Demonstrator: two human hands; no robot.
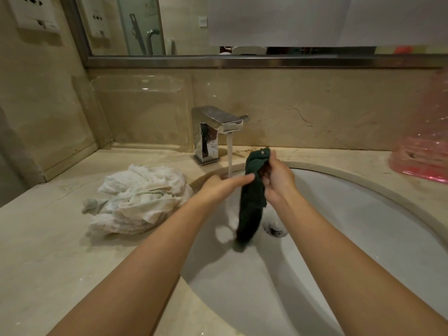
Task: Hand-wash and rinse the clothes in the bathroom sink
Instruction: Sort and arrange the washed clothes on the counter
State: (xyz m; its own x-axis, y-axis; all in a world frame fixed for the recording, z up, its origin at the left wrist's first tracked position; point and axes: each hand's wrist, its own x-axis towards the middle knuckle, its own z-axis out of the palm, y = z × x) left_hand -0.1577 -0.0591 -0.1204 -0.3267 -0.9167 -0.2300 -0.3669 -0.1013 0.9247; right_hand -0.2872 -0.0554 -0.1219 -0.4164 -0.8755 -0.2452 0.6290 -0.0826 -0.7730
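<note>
Right fingers hidden behind the dark green cloth (251,197); right hand (278,180) gripping its bunched top. Left hand (223,186) flat, fingers straight and together, tips touching the cloth. Cloth hanging over the sink (363,214), just beside the running tap (215,130), lower end near the drain (275,227). White towels (138,200) heaped on the counter (48,251), left. Pink bag (426,146) cut off, right.
</note>
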